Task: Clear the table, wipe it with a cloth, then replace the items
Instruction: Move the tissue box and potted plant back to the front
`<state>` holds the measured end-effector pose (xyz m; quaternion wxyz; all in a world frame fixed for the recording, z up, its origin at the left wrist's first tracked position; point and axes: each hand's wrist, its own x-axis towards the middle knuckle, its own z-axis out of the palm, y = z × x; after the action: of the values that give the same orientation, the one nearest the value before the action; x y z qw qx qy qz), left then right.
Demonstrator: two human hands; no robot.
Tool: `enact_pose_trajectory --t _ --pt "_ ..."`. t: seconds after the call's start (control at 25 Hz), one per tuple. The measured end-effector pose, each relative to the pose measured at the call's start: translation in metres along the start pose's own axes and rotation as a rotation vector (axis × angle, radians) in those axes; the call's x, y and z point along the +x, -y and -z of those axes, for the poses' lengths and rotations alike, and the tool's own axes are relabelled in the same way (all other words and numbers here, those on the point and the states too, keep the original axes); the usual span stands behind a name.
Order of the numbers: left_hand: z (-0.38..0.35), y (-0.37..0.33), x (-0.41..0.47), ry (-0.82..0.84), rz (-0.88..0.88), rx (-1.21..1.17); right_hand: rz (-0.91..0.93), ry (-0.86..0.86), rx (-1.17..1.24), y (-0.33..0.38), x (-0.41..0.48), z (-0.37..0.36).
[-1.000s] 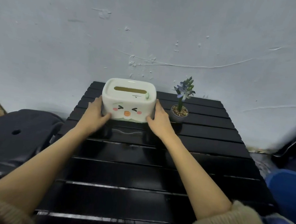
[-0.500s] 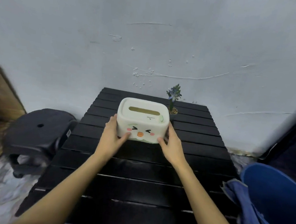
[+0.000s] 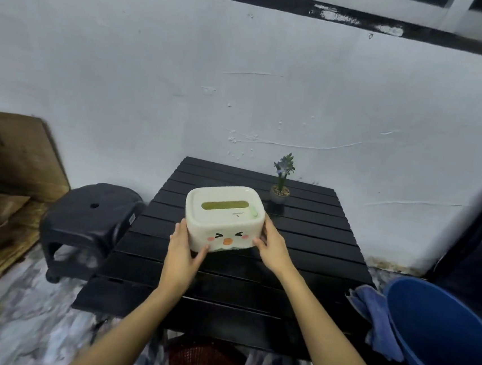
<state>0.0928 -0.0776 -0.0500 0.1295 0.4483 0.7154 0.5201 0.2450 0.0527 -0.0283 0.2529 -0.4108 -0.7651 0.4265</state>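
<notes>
A white tissue box [image 3: 222,216] with a cartoon face and a green slot on top is held above the black slatted table [image 3: 310,248], tilted a little to the left. My left hand [image 3: 184,246] grips its left side and lower front corner. My right hand [image 3: 272,244] grips its right side. A small potted plant [image 3: 281,186] with blue flowers stands on the table at the back right, apart from the box. A blue cloth [image 3: 374,315] hangs over the rim of a blue bucket [image 3: 437,333] at the table's right.
A dark plastic stool [image 3: 89,220] stands left of the table. Cardboard [image 3: 9,160] leans against the white wall at far left. A red basket [image 3: 205,361] sits low between my knees, under the table's near edge.
The tissue box has been lifted off the table and drawn toward me in both hands. The view has pulled back and up, so the stool, bucket and floor now show.
</notes>
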Motion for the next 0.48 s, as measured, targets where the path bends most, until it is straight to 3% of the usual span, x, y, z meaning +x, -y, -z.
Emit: enact_pose_trajectory --t 0.36,0.48 --pt "0.009 0.016 -0.007 0.148 0.079 0.080 -0.050 0.063 0.000 -0.016 0.000 -0.004" --pt "0.023 0.020 0.003 0.170 0.077 0.137 -0.082 0.014 -0.035 -0.026 0.009 0.011"
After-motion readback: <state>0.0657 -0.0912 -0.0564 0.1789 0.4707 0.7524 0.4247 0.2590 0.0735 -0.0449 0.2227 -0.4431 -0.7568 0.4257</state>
